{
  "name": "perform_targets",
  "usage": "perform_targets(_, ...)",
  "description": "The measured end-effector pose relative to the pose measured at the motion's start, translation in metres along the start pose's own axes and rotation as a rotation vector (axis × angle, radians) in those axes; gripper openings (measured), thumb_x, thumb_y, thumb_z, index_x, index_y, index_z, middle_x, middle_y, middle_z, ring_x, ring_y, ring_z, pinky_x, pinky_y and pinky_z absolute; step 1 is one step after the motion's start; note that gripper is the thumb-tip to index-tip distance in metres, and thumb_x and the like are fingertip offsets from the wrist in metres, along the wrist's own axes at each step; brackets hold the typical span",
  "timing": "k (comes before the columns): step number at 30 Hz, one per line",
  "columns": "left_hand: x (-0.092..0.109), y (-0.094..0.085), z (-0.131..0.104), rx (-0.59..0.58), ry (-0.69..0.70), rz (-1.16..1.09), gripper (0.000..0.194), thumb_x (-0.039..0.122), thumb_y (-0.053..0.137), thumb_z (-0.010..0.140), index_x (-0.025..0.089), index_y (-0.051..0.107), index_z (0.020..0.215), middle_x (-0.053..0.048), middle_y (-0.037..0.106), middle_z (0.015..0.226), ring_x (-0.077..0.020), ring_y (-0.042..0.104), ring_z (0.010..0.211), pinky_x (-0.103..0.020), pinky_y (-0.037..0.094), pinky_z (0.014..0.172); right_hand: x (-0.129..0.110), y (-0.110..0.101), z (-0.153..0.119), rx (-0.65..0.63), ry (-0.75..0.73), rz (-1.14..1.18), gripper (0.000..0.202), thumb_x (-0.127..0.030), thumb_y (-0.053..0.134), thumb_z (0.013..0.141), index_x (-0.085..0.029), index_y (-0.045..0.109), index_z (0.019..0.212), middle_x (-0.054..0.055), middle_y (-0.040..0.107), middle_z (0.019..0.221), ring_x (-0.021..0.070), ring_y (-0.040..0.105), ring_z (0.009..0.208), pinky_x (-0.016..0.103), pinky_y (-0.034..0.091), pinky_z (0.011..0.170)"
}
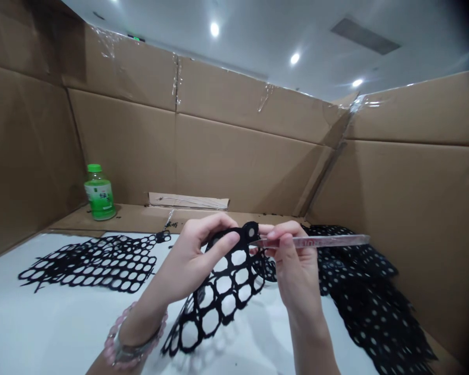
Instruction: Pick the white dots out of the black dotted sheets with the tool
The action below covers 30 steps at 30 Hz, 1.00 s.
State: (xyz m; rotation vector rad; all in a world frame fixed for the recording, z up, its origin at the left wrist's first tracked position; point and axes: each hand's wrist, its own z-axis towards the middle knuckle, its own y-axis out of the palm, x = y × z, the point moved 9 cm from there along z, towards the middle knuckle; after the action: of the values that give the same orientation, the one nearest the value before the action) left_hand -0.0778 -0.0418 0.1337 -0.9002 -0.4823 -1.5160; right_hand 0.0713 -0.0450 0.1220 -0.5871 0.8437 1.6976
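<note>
My left hand (195, 260) pinches the upper edge of a black sheet full of round holes (214, 299), thumb in front and fingers behind. The sheet hangs down at a slant over the white table. A round black piece with a pale centre (251, 231) sits at its top right corner. My right hand (295, 263) grips a slim pointed tool (328, 240) with a pinkish see-through handle; whether it is a knife or tweezers I cannot tell. Its metal tip touches or nearly touches the sheet beside the round piece. Some right fingertips are hidden behind the tool.
Another black holed sheet (101, 260) lies on the white table (23, 328) at left. Black sheets with pale dots (375, 302) are piled at right. A green bottle (100, 198) stands at the back left. Cardboard walls (242, 156) enclose the back and sides.
</note>
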Motion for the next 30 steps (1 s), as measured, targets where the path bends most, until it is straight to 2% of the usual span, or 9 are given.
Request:
perform_targets(5,-0.003,0.007,0.000,-0.071,-0.037,0.019,0.018,0.031,0.055,0.093,0.019,0.061,0.081,0.003,0.060,0.072,-0.0099,0.053,0.067,-0.020,0.039,0.060,0.004,-0.004,-0.001,0.026,-0.001,0.050,0.022,-0.043,0.063,0.088,-0.024,0.067,0.076,-0.003,0.067,0.072,0.0097,0.064,0.058,0.020,0.054,0.054)
perform_targets(11,-0.007,0.012,0.000,-0.127,-0.075,0.034,0.019,0.032,0.054,0.094,0.019,0.061,0.082,0.003,0.059,0.071,-0.0093,0.049,0.065,-0.020,0.037,0.059,-0.003,-0.013,-0.005,0.135,-0.115,-0.066,0.031,-0.047,0.059,0.090,-0.023,0.067,0.072,-0.004,0.063,0.069,0.0082,0.062,0.059,0.017,0.052,0.057)
perform_targets(14,-0.009,0.012,0.000,-0.118,-0.093,-0.012,0.020,0.033,0.055,0.093,0.019,0.061,0.081,0.003,0.058,0.070,-0.0093,0.049,0.063,-0.020,0.037,0.057,-0.004,-0.012,-0.005,0.139,-0.101,-0.085,0.042,-0.055,0.051,0.092,-0.023,0.068,0.071,-0.002,0.063,0.070,0.0096,0.062,0.061,0.019,0.052,0.058)
perform_targets(18,-0.011,0.007,0.002,-0.014,-0.109,-0.125,0.019,0.034,0.055,0.092,0.018,0.059,0.082,0.002,0.056,0.069,-0.0100,0.050,0.061,-0.019,0.038,0.054,0.009,0.001,-0.003,0.013,0.034,-0.019,0.045,-0.060,0.042,0.093,-0.026,0.068,0.080,-0.002,0.066,0.069,0.0139,0.066,0.061,0.025,0.052,0.058)
perform_targets(21,-0.014,0.000,0.004,0.090,-0.092,-0.175,0.015,0.031,0.055,0.091,0.019,0.057,0.083,0.002,0.054,0.070,-0.0101,0.049,0.061,-0.019,0.040,0.055,0.013,0.001,-0.002,-0.018,0.074,0.014,0.039,-0.057,0.044,0.093,-0.026,0.066,0.084,-0.001,0.068,0.075,0.0151,0.066,0.066,0.024,0.051,0.056)
perform_targets(24,-0.017,0.010,0.007,-0.026,-0.091,-0.170,0.017,0.030,0.057,0.090,0.018,0.056,0.078,0.001,0.055,0.070,-0.0111,0.052,0.064,-0.020,0.042,0.061,0.011,0.000,0.001,-0.059,0.064,-0.022,0.033,-0.049,0.049,0.095,-0.024,0.064,0.080,-0.003,0.061,0.068,0.0108,0.059,0.061,0.021,0.047,0.059)
perform_targets(28,-0.027,0.029,0.008,-0.239,-0.140,-0.164,0.021,0.031,0.057,0.088,0.017,0.059,0.074,0.001,0.057,0.067,-0.0121,0.052,0.063,-0.022,0.042,0.060,0.013,0.007,0.001,-0.225,0.108,-0.106,0.035,-0.047,0.051,0.094,-0.021,0.062,0.075,-0.002,0.057,0.066,0.0106,0.053,0.058,0.022,0.045,0.060)
perform_targets(30,-0.029,0.030,0.010,-0.248,-0.147,-0.164,0.019,0.032,0.058,0.087,0.016,0.062,0.076,-0.001,0.059,0.069,-0.0128,0.053,0.065,-0.023,0.043,0.060,0.015,0.006,0.003,-0.233,0.137,-0.090,0.035,-0.049,0.047,0.095,-0.022,0.063,0.081,-0.001,0.060,0.069,0.0121,0.056,0.060,0.024,0.046,0.061)
